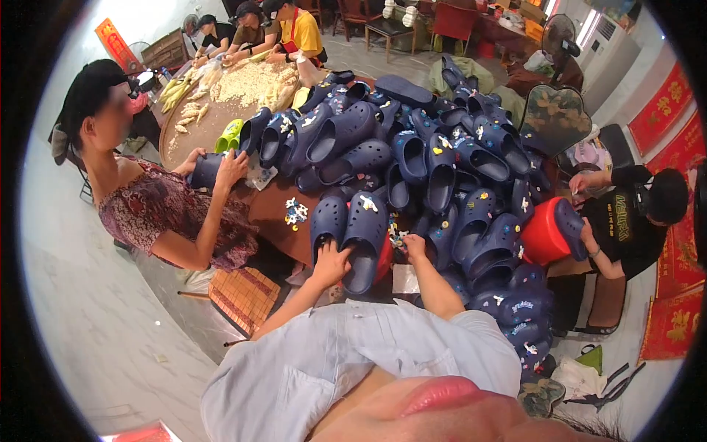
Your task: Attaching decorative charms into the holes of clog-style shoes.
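A pair of navy clogs (366,221) stands in front of me, toes pointing away, with holes across their tops. My left hand (333,264) is at their openings, its fingers hooked over the inner edges and holding the pair. Just right of the pair lies a small heap of colourful shoe charms (396,234). At that heap my right hand (416,246) is closed, fingertips pinched; what they hold is too small to make out. Another cluster of charms (296,211) lies on the brown table (274,208) to the left. Something red shows partly behind the right clog.
Beyond my hands rises a large pile of navy clogs (442,147), many with charms. A person at left (169,199) handles a clog; one at right (626,214) holds a clog by a red bucket (541,232). Several people work farther back at a round table (179,144).
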`<state>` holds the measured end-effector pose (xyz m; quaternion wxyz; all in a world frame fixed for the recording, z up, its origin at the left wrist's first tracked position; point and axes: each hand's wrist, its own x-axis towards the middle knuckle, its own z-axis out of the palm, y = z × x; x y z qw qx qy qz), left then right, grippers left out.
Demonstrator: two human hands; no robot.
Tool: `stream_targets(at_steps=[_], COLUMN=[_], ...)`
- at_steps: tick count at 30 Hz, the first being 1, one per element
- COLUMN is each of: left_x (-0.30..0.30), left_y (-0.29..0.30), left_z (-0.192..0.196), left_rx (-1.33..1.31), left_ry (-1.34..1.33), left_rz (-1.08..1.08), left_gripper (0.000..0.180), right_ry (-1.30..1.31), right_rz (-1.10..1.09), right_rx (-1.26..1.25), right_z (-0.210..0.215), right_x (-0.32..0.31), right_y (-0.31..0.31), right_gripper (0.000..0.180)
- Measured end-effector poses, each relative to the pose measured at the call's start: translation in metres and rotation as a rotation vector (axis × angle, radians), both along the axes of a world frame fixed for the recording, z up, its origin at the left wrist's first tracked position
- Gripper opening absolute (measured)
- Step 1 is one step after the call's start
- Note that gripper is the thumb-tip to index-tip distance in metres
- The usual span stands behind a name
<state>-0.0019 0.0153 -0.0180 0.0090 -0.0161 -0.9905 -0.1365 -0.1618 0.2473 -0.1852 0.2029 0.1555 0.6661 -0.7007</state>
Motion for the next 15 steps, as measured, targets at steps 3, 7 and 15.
stream_targets(at_steps=[3,7,15], left_x=[0.0,0.005,-0.007], left_y=[-0.002,-0.002,0.006], left_z=[0.003,0.03,0.094], left_rx=[-0.012,0.042,0.764], left_ry=[-0.037,0.045,0.17], left_rz=[-0.013,-0.037,0.011], left_gripper=[0.048,0.048,0.029], right_ry=[-0.192,-0.094,0.318], right_rz=[-0.095,-0.112,0.014], right_rx=[-0.204,-0.368,-0.336], right_z=[0.032,0.08,0.233], right_x=[0.006,0.011,0.041], right_y=[0.009,0.023,-0.012], right_gripper=[0.009,0.013,0.011])
